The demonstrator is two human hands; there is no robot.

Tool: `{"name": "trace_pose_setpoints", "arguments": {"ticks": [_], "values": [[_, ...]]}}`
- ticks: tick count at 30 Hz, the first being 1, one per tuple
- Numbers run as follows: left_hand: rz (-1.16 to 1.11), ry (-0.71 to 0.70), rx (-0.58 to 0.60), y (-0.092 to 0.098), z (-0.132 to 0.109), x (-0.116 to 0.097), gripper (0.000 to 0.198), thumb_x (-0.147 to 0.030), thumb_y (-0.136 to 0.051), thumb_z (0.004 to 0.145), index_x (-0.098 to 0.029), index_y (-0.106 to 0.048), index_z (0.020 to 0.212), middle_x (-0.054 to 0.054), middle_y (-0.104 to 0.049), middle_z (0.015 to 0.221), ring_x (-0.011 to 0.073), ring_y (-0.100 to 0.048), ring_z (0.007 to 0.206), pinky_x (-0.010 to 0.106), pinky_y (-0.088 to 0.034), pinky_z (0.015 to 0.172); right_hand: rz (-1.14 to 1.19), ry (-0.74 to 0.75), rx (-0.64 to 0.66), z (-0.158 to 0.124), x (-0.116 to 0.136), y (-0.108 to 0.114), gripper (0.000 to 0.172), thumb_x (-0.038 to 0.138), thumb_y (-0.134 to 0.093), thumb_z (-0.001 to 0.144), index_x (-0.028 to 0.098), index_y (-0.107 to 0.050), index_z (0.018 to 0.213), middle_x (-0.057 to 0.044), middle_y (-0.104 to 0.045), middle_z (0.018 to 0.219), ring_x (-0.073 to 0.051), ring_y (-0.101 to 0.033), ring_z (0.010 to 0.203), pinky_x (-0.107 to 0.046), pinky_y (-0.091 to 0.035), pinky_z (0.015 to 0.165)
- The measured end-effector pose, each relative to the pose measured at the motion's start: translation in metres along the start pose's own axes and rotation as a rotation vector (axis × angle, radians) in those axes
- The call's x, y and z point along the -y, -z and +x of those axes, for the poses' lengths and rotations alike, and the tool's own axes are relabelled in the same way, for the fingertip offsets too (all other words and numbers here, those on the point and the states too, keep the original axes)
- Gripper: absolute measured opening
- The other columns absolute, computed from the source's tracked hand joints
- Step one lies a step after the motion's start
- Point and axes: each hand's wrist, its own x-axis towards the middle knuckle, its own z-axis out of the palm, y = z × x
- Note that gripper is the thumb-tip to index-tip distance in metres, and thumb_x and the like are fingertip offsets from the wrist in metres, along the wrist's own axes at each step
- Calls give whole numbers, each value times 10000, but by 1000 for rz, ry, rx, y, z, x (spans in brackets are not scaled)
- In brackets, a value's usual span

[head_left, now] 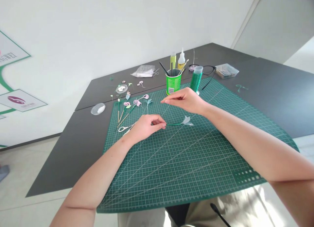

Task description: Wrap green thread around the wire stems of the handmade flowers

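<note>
Low over the green cutting mat (196, 168), my left hand (148, 126) is closed, pinching the end of a thin green stem. Pale, translucent petals or leaves (187, 121) spread from the stem's far end, pointing right. My right hand (185, 101) is raised above and to the right of it, thumb and fingertips pressed together. Whatever those fingertips hold, perhaps a fine thread, is too small to make out. White-handled scissors (123, 129) lie partly hidden behind my left hand. Just beyond my right hand stands a spool of green thread (196, 79).
Craft flowers on sticks (127, 104) lie at the mat's left. A green cup (173, 82) holds tools, with a glue bottle (181, 60) behind. Eyeglasses (208, 69) and a clear box (227, 70) sit back right. Small dishes (98, 109) and a plastic bag (144, 71) are farther left.
</note>
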Motion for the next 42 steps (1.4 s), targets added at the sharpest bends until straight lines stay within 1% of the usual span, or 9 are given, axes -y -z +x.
{"name": "trace_pose_setpoints", "arguments": {"ticks": [3,7,12,16,22,27,33,38,42], "values": [[-8,-8,-1,0,-1,-3,150,-334,-657,934,-215,-742,896,5,-784,856,127,-685,716,278,-541,735,-1,-20,14,1,-2,1,349,450,-652,911,158,-833,966,-59,-736,765,-99,-456,557,-285,-292,501],[-2,-19,-10,1,-2,-5,154,-343,-670,928,-214,-743,884,8,-776,844,132,-682,715,278,-537,717,-6,-46,44,2,-6,1,337,438,-650,907,163,-835,966,-49,-740,754,-94,-432,544,-285,-296,507],[-5,-25,-49,0,-2,-4,145,-350,-721,893,-213,-739,849,-6,-742,793,129,-667,710,257,-521,676,-15,-59,69,4,-11,1,324,429,-648,900,172,-835,959,-50,-756,796,-104,-485,584,-281,-343,543],[-8,-41,-74,1,-2,-4,124,-331,-728,887,-212,-744,856,-5,-733,790,124,-658,706,259,-519,683,-25,-69,89,4,-14,2,307,422,-643,900,189,-835,958,-51,-769,838,-113,-520,609,-285,-374,569],[-20,-34,-74,3,0,-6,141,-342,-739,876,-207,-737,836,3,-743,816,139,-676,753,266,-518,696,-19,-54,58,3,-12,3,343,466,-642,903,187,-835,951,-51,-751,800,-140,-569,654,-293,-388,574],[-54,-25,-72,2,1,-2,144,-351,-745,872,-208,-744,849,2,-747,823,140,-684,766,268,-526,710,-18,-49,38,3,-11,3,364,478,-646,904,171,-832,963,-51,-734,772,-131,-548,633,-288,-354,547],[-8,-43,-143,3,0,-3,136,-354,-756,857,-218,-762,850,4,-748,820,143,-677,746,259,-519,662,-14,-70,57,5,-15,4,319,427,-652,897,172,-834,955,-46,-746,776,-119,-528,616,-285,-364,560],[23,-54,-171,3,-2,-5,106,-327,-758,848,-222,-758,846,4,-749,822,146,-675,754,265,-517,664,-10,-104,105,5,-17,5,268,373,-652,889,190,-836,956,-49,-778,853,-141,-607,687,-300,-443,636],[48,-57,-196,2,-1,-5,107,-320,-769,831,-222,-745,866,8,-758,852,163,-694,803,280,-521,688,14,-114,155,6,-22,4,253,370,-653,883,213,-836,959,-55,-797,955,-192,-689,853,-341,-506,755]]}}
